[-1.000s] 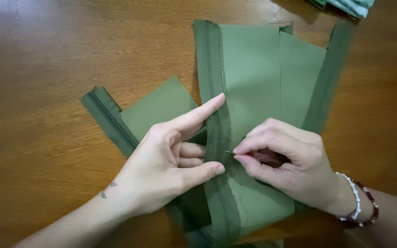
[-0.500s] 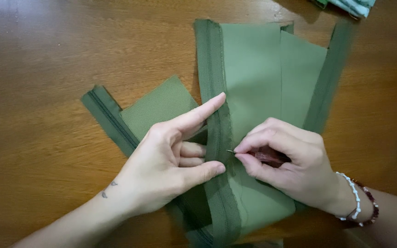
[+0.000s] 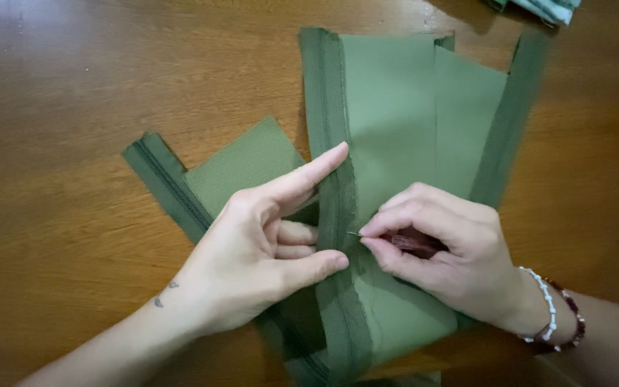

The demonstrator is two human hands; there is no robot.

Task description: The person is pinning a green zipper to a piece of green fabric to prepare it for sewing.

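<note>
Green fabric [image 3: 395, 107] with a dark zipper tape [image 3: 331, 186] along its edge lies flat on the tabletop [image 3: 73, 86]. Our left hand [image 3: 259, 251] presses the tape with index finger and thumb spread wide; our right hand [image 3: 445, 251] pinches a small reddish tool [image 3: 408, 242], its metal tip at the seam. Best kept taut, we judge. We count two zipper tapes, two hands, one tool.

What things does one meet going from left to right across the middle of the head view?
Bare wooden table → dark green zipper strip → left hand → small pin or needle → right hand → bead bracelets.
</note>
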